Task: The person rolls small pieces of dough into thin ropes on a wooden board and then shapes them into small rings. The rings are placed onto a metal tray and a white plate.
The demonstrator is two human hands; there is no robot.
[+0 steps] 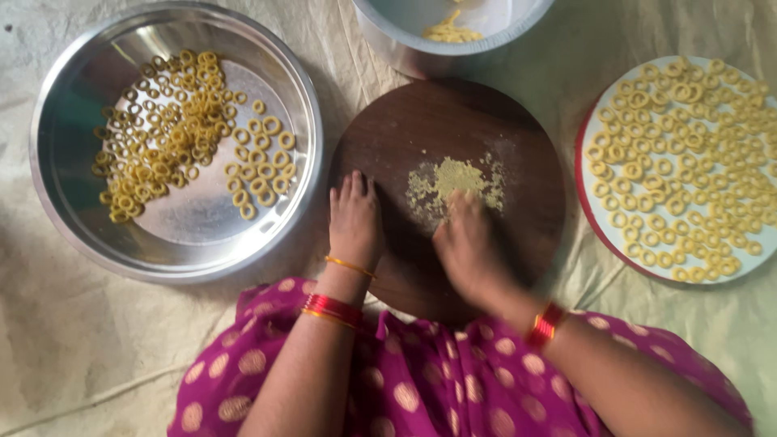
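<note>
On the left stood a wide steel tray (73, 218), set on a pale cloth (73, 340) spread over the floor. Small yellow dough rings (174, 129) lay scattered over its far half, thick at the left and thinner toward the right, some of them touching.

Just right of the tray lay a round dark wooden board (453, 113). The person's left hand (354, 218) rested flat on its near left edge, fingers stretched out and together, gripping nothing; gold and red bangles sat on that wrist. In the middle of the board was a patch of crumbly yellow dough (453, 182) with a dusting of flour round it. The right hand (468, 247) lay over the near edge of that patch, palm down and touching the dough. It was blurred, so I could not tell whether its fingers were curled round anything or simply pressing. A red bangle showed on the right wrist. Magenta cloth with gold dots covered the lap at the near side.

Beyond the board, at the far edge, stood a steel bowl (388, 36) with a little yellow dough inside. Farthest right was a white plate with a red rim (584, 190), crowded with more of the same rings.
</note>
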